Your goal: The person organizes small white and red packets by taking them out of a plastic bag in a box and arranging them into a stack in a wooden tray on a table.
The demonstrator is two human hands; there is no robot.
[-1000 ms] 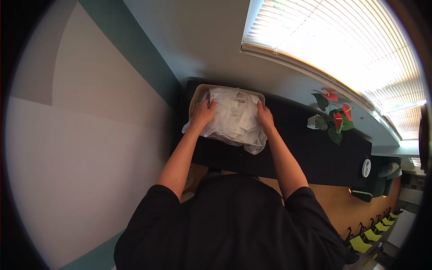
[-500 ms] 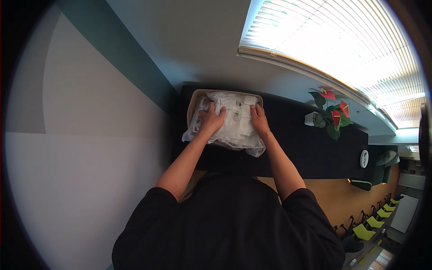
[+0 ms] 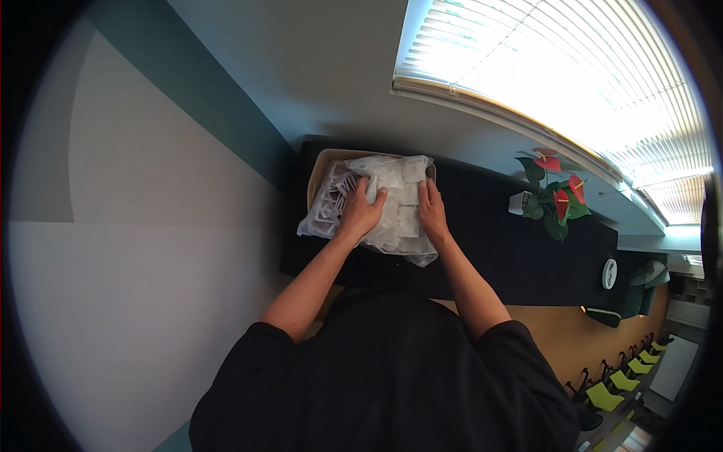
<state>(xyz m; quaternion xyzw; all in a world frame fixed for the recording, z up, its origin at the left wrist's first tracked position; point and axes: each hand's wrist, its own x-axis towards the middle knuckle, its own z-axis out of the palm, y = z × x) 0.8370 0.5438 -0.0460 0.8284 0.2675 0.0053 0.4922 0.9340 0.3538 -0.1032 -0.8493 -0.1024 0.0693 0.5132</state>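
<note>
A light beige bin on the black-covered table holds clear plastic bags heaped up to its rim. In its left part lies a bag of white plastic pieces, with thin bars and frames showing through. Beside it, a larger clear bag of flat white packets fills the middle and right. My left hand rests between the two bags, fingers stretched forward, thumb apart against the packet bag. Along the packet bag's right side lies my right hand, its fingers straight. Loose plastic hangs over the bin's near edge.
Farther right on the black table stand a white pot with a red-flowered plant and a white round object. A wall rises close on the left. A window with blinds is behind. Yellow-green chairs stand lower right.
The left bag's white pieces are now more exposed, and the packet bag lies more to the right side of the bin. My left hand has shifted slightly right and nearer; my right fingers have straightened.
</note>
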